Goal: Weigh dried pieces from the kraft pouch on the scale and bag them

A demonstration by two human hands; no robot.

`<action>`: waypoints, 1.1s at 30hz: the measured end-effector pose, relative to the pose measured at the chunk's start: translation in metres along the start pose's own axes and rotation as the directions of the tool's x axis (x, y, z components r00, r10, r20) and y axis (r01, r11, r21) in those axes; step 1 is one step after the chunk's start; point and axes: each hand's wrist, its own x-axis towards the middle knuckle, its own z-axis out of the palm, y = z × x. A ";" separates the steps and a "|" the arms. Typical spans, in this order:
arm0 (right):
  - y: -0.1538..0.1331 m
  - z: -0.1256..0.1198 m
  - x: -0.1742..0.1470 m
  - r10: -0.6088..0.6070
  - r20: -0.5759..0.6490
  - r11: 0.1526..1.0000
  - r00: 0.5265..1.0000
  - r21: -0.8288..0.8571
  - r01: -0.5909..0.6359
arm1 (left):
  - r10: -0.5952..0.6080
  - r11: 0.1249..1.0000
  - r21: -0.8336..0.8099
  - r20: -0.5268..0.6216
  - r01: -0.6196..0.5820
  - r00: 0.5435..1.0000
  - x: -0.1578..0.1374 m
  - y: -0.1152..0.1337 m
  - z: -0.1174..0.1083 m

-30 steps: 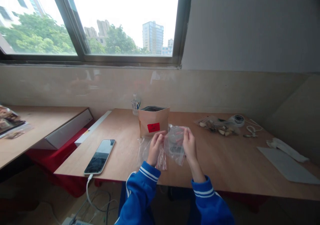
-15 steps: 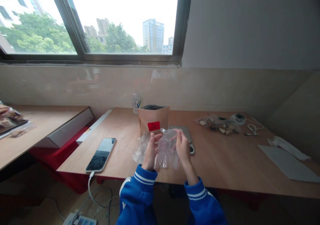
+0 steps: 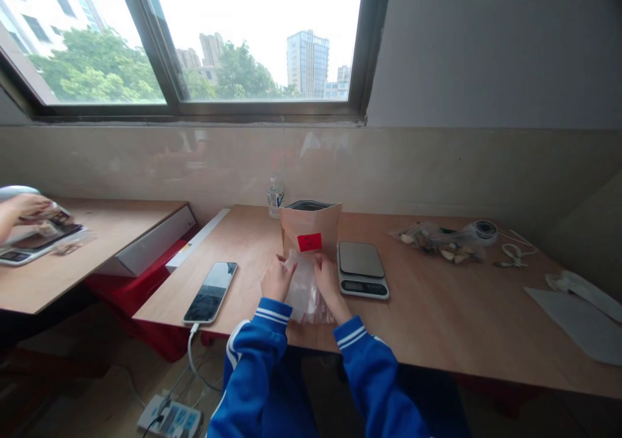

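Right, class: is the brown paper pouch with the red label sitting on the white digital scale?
No, the pouch stands directly on the brown tabletop, to the left of the scale.

The marks on the red label [image 3: 310, 242] are too tiny to read. The clear bag [image 3: 305, 299] hides some of the brown bag [image 3: 292, 230]. Another person's arm [image 3: 6, 223] is cut off at the left edge, and the white sheet [image 3: 568, 315] at the right.

Curled left hand [image 3: 275, 278] near right hand [image 3: 326, 278]
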 end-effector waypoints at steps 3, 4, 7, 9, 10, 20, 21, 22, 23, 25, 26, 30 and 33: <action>0.008 0.005 -0.009 -0.047 -0.095 0.999 0.994 -0.032 0.044 | 0.241 0.968 0.117 -0.168 -0.223 0.956 -0.008 -0.009 0.003; 0.008 0.002 -0.013 -0.065 -0.125 0.998 0.990 -0.032 0.061 | 0.341 0.935 0.157 -0.142 -0.319 0.929 -0.011 -0.011 0.004; 0.010 -0.019 -0.022 -0.102 -0.170 0.995 0.980 -0.022 0.099 | 0.551 0.791 0.220 0.148 -0.571 0.821 -0.022 -0.019 0.012; 0.020 -0.042 -0.022 -0.131 -0.217 0.991 0.967 -0.054 0.122 | 0.541 0.742 0.247 0.331 -0.624 0.774 -0.026 -0.031 0.024; 0.030 -0.056 -0.020 -0.147 -0.258 0.988 0.955 -0.090 0.127 | 0.497 0.748 0.277 0.368 -0.603 0.786 -0.027 -0.038 0.032; 0.187 -0.204 0.055 -0.098 -0.603 0.787 0.792 -0.534 -0.309 | 0.424 0.726 0.396 0.384 -0.562 0.820 -0.030 -0.062 0.060; 0.197 -0.213 0.060 -0.088 -0.594 0.772 0.799 -0.548 -0.323 | 0.418 0.724 0.405 0.387 -0.558 0.822 -0.030 -0.061 0.060; 0.205 -0.220 0.064 -0.072 -0.582 0.759 0.810 -0.559 -0.334 | 0.412 0.724 0.410 0.388 -0.555 0.824 -0.030 -0.060 0.060; 0.211 -0.226 0.067 -0.049 -0.576 0.749 0.816 -0.562 -0.351 | 0.407 0.727 0.410 0.388 -0.550 0.827 -0.030 -0.060 0.060; 0.218 -0.232 0.070 0.002 -0.591 0.724 0.807 -0.555 -0.409 | 0.390 0.753 0.389 0.386 -0.531 0.836 -0.031 -0.059 0.060; 0.220 -0.234 0.070 0.019 -0.606 0.709 0.795 -0.553 -0.438 | 0.378 0.778 0.362 0.383 -0.514 0.843 -0.031 -0.059 0.059; 0.217 -0.233 0.068 0.000 -0.629 0.667 0.777 -0.579 -0.468 | 0.273 0.955 0.026 0.319 -0.297 0.908 -0.027 -0.053 0.055; 0.212 -0.231 0.059 -0.039 -0.659 0.693 0.752 -0.560 -0.454 | 0.060 0.902 -0.429 0.248 0.054 0.967 -0.017 -0.048 0.052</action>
